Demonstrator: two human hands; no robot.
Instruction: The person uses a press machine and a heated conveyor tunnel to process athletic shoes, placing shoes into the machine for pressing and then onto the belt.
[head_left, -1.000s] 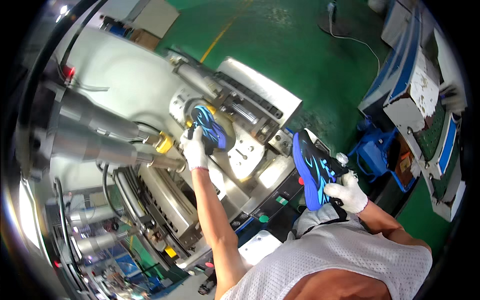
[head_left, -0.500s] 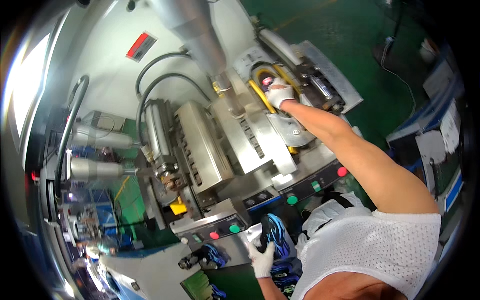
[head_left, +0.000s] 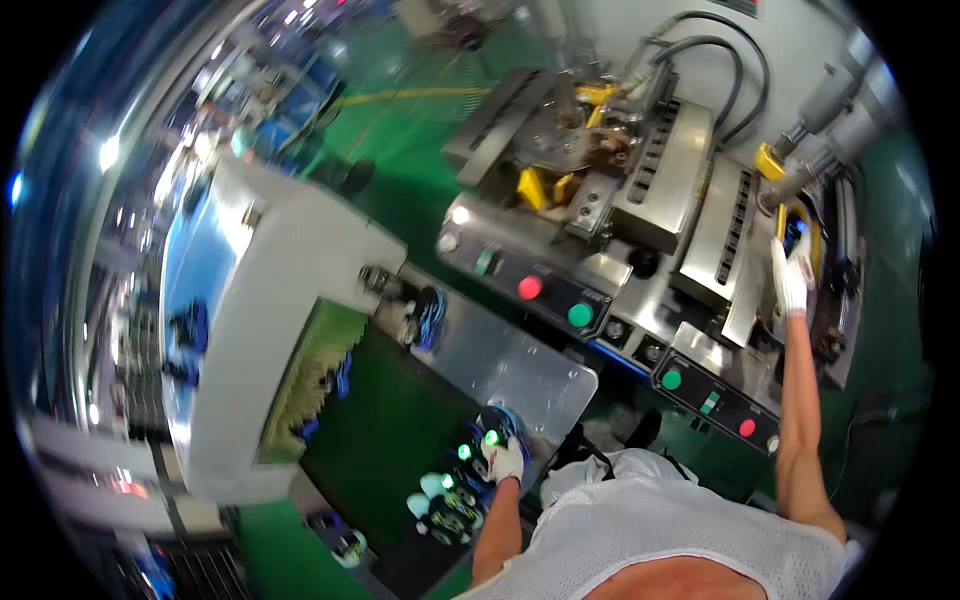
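Observation:
At the conveyor's near end, my left hand (head_left: 505, 460), in a white glove, has its fingers closed on a dark blue shoe (head_left: 497, 420) beside the metal plate. Other dark shoes (head_left: 450, 515) with pale green parts sit close by on the belt. My right arm reaches far right into a press machine. There my right hand (head_left: 793, 278), also gloved, has thumb and fingers on either side of a blue and dark shoe (head_left: 796, 232) between yellow bars. Most of that shoe is hidden by the hand and machine.
The machine's front carries control panels (head_left: 715, 400) with red and green buttons. Metal blocks (head_left: 665, 175) and cylinders (head_left: 850, 100) stand behind. Another blue shoe (head_left: 428, 318) lies on the metal plate (head_left: 545, 375). A green conveyor belt (head_left: 385, 400) runs from a grey, brush-curtained housing (head_left: 230, 400).
My view has swung left, toward the conveyor. My left hand has moved from a shoe standing by the plate to the shoes on the belt. My right hand remains at the shoe in the machine.

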